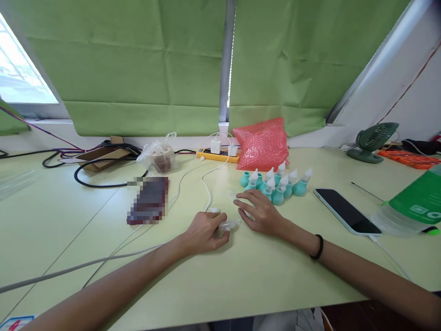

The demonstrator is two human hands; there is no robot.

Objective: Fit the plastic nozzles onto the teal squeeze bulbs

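Observation:
My left hand (206, 232) rests on the pale green table (241, 276), fingers curled round a small clear plastic piece (228, 225). My right hand (259, 211) lies just to its right, palm down, fingers bent over the table top; whether anything is under them is hidden. A black band sits on that wrist. Directly behind my right hand stands a cluster of several teal bulb-shaped bottles with white pointed tips (275, 184). A white cable (206, 193) runs from the back of the table to my left hand.
A red bubble-wrap bag (262, 145) and a yellow power strip (217, 155) sit at the back. A phone (346, 211) lies at right beside a clear and green bag (409, 204) and a small green fan (374, 140). A dark red object (149, 202), a plastic-wrapped cup (159, 156) and black cables lie at left.

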